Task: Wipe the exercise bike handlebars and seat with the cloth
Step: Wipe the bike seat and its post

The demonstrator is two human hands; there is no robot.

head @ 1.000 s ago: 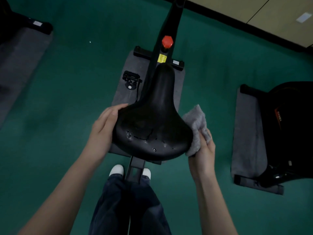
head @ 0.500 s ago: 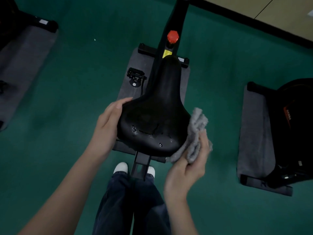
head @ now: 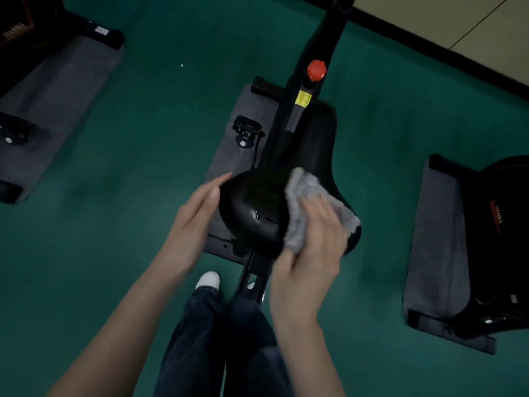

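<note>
Seat (head: 257,213) wiping underway: my right hand (head: 312,247) presses the cloth (head: 303,193) flat-fingered on its top, left hand (head: 194,222), fingers straight, braces its side; next, probably sweep toward its nose.

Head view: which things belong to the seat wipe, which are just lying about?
Job: black padded bike seat; grey fluffy cloth; right hand pressing it; left hand touching the seat.
Idle: red hexagonal knob; black pedal; grey floor mat; neighbouring black bike.
</note>
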